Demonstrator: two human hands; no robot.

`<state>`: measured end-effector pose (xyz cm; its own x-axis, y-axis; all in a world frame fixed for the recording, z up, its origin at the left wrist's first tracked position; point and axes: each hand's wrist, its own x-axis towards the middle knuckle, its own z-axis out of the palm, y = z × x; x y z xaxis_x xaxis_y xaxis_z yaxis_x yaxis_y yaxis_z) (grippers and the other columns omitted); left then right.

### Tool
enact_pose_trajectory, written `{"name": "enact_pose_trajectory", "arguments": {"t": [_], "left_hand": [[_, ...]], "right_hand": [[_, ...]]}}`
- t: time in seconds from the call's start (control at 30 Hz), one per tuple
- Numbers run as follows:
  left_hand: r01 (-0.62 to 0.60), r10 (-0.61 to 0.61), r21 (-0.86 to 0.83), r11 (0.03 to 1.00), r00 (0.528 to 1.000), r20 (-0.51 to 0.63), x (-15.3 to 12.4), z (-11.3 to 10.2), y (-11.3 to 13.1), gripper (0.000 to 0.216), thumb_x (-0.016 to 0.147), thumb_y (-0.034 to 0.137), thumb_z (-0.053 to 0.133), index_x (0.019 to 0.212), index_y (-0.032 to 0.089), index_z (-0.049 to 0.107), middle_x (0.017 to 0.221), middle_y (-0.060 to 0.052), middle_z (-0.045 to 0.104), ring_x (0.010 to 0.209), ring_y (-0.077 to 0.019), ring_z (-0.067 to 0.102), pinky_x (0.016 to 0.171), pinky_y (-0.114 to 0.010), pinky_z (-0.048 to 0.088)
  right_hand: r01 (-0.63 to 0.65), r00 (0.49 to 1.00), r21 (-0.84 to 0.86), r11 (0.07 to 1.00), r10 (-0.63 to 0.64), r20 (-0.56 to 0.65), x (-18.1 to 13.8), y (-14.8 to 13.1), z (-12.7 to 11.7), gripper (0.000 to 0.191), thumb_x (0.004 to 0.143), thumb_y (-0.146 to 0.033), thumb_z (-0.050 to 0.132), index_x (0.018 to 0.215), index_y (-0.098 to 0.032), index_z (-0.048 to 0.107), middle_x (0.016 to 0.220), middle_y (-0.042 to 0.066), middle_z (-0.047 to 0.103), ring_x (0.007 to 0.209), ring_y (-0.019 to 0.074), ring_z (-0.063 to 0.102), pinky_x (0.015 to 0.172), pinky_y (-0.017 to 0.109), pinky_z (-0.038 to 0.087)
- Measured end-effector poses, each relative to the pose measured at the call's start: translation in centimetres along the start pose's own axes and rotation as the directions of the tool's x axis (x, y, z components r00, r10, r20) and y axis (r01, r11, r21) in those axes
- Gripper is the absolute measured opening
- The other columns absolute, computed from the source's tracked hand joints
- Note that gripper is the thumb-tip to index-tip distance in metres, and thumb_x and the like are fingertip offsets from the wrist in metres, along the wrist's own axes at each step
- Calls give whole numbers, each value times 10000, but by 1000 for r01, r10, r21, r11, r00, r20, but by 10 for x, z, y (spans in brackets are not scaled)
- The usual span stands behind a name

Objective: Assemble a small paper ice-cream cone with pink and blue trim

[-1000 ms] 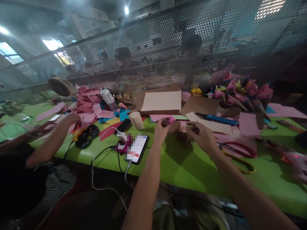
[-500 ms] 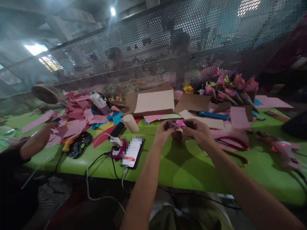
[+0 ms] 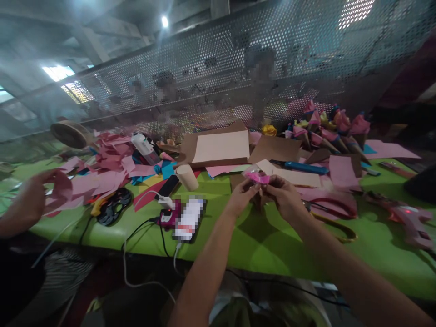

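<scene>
Single head-worn view, looking forward and down across green surface (image 3: 259, 240) toward perforated screen (image 3: 238, 68); close to both forearms, wide angle, no second view.

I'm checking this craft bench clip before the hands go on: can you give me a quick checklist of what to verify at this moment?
1. Left hand and right hand both pinch the pink piece: ok.
2. Green table bare under the hands: ok.
3. Scissors lie apart from the right hand: ok.
4. Glue gun off, red light showing: not ok.
5. Phone and cables apart from the left hand: ok.
6. Neighbour's hand well away: ok.
</scene>
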<state>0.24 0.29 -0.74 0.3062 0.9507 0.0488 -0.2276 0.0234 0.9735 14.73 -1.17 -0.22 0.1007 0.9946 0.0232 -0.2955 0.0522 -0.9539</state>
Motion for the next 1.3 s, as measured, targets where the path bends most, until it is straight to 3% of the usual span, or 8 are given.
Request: {"name": "enact_pose_trajectory", "arguments": {"t": [0.17,0.37,0.53,0.63,0.77,1.03,1.2,1.3], "left_hand": [[-40,43,33,999,993,-111,5,-5,-2,331,769,383,823,1041,200,771,1109,-74,770,1057,-227,679,1001,-371,493],[57,45,290,955,941,-335,12,-26,4,169,897,298,618,948,181,729,952,-62,760,874,-201,682,856,-342,524],[365,143,737,569,839,-526,4,-40,18,192,877,391,658,883,212,726,987,-128,765,993,-301,679,920,-417,489],[454,142,802,389,830,-539,0,-42,19,339,811,506,724,957,201,741,1151,-191,738,1168,-371,631,1004,-471,452],[424,178,810,405,833,-524,3,-39,13,470,866,604,624,1045,188,749,1268,-217,690,1250,-398,576,1071,-546,398],[349,125,847,401,895,-428,34,-33,8,323,978,333,490,1023,179,771,1235,-194,700,1252,-362,556,1077,-508,408],[250,190,944,217,937,-292,54,-42,35,407,982,182,415,1304,198,663,1447,-151,603,1409,-309,440,1187,-521,308],[350,69,927,135,930,-361,60,-55,55,410,967,160,441,1309,218,658,1439,-143,619,1375,-293,502,1156,-495,367]], "right_hand": [[70,995,-207,976,-53,87,1,3,-1,510,552,-570,868,837,-223,627,750,12,681,624,167,591,560,300,474],[77,996,-271,959,-87,-24,2,3,-10,496,671,-606,808,933,-210,662,730,1,647,628,151,567,528,268,443],[91,989,-255,963,-117,-91,2,-4,-11,461,638,-573,839,886,-214,692,769,14,680,657,148,575,544,266,451],[79,986,-229,970,-110,-122,3,-7,-12,431,613,-524,852,866,-209,701,779,14,688,650,139,563,546,263,434],[65,988,-193,979,-90,-126,3,-7,-12,430,569,-479,872,850,-204,697,756,15,686,669,152,587,556,269,446],[47,986,-168,985,-72,-150,0,-9,-9,407,524,-424,873,820,-201,705,747,22,680,640,139,569,526,252,431],[19,991,-173,985,-41,-124,-3,-12,-9,394,553,-439,857,826,-209,690,666,-4,625,555,135,521,478,271,422],[30,994,-186,982,-48,-96,-4,-14,-8,395,576,-434,866,852,-199,708,708,13,664,609,138,556,508,254,434]]}}
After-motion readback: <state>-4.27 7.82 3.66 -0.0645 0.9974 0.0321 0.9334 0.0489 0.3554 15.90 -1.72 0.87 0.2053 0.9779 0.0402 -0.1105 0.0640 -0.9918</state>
